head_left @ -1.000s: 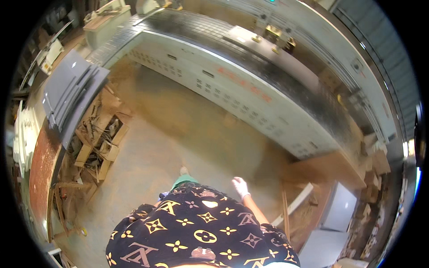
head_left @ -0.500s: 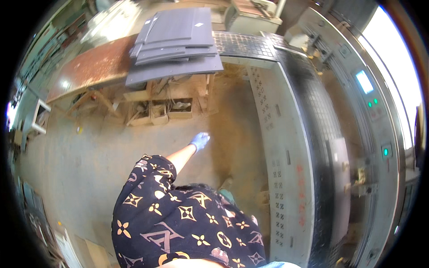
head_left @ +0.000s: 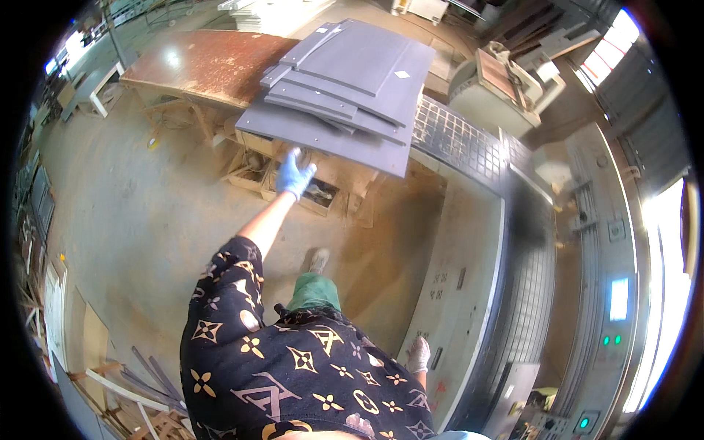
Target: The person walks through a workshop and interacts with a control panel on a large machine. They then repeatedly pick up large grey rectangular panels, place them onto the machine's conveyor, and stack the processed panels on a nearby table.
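My left hand [head_left: 295, 176], in a blue glove, reaches forward with thumb and fingers apart. It holds nothing and hangs just short of the near edge of a stack of dark grey panels [head_left: 334, 106]. The panels lie unevenly on one another, the lowest jutting out toward me. Low at my right side, my right hand [head_left: 419, 355] wears a pale glove. It is beside the grey side wall of the machine [head_left: 469, 293], its fingers loosely extended and nothing visible in them.
A worn reddish-brown table [head_left: 213, 62] extends left of the panels. Wooden boxes [head_left: 319, 198] with scraps stand under the stack. A black gridded machine bed [head_left: 458, 132] runs along the right, beside a control panel with a lit screen [head_left: 619, 299]. Offcuts [head_left: 150, 378] lie lower left.
I have stepped closer to the panels and turned somewhat. My left hand has risen forward toward the stack's near edge. My right hand has come into clearer sight beside the machine.
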Demonstrator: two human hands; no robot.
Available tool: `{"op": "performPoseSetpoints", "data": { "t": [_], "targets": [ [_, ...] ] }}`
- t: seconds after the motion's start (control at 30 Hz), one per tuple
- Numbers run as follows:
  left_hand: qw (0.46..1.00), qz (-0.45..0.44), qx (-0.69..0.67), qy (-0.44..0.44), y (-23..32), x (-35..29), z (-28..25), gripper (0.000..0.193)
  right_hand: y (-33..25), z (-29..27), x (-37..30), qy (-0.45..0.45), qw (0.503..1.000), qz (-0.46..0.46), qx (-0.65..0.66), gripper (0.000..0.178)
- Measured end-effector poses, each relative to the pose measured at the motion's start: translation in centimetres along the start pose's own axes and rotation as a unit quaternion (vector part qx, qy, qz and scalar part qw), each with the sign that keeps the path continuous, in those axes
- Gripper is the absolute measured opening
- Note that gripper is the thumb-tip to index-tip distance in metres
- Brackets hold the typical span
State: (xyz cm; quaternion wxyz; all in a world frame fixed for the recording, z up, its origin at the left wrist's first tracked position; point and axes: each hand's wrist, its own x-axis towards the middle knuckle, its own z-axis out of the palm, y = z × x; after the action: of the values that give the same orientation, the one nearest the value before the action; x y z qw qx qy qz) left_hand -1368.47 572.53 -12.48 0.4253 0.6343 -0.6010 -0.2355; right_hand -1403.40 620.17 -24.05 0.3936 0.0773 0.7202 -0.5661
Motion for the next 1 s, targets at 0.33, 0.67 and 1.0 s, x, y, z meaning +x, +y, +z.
{"op": "performPoseSetpoints", "data": {
  "t": [0.33,0.67,1.0],
  "targets": [
    [0.947,-0.041,0.306,0.093,0.4,34.7,-2.0,0.086,-6.4,19.1,10.8,-0.174,0.936,-0.222,-0.212,0.027],
    [0.914,-0.202,0.344,-0.07,-0.5,48.8,2.6,0.089,-8.8,21.1,13.7,-0.081,0.969,-0.058,-0.225,0.022],
    [0.972,0.007,0.215,-0.092,7.7,44.7,6.1,0.07,-9.0,22.8,17.1,-0.164,0.898,-0.214,-0.347,0.023]
  ]
}}
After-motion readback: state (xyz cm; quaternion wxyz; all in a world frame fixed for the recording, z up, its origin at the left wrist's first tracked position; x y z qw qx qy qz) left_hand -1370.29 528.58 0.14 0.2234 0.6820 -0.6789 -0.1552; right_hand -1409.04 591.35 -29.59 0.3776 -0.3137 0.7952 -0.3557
